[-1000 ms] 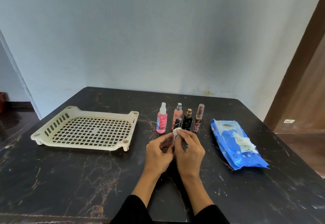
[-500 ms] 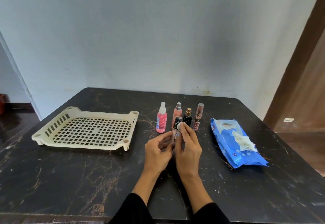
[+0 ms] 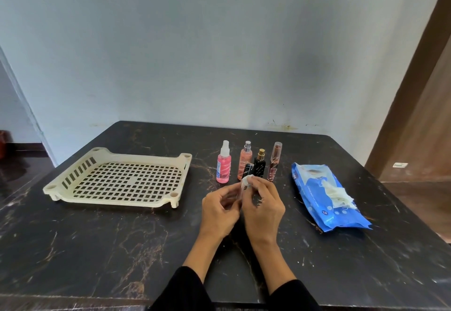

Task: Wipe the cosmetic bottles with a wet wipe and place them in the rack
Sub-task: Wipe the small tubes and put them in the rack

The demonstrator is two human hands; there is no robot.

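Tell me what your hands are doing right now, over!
Left hand holds a small bottle. Right hand rubs it with a wet wipe. Rack holds no bottles. Nothing blocking it.

held bottle (image 3: 244,187): a white label with dark characters peeks out between the fingertips of the left hand (image 3: 219,209) and the right hand (image 3: 263,209); looks like digits, maybe "85", too small to be sure

wipes pack (image 3: 327,198): white letters at its far left corner, well to the right of the right hand's fingers, something like "ee" (the rest is cut off by the fold); a small round mark with what may be "72" sits near its front edge

pink bottle (image 3: 223,168): blue and white label, just beyond the left fingertips, print too blurry to read

other bottles: no readable text
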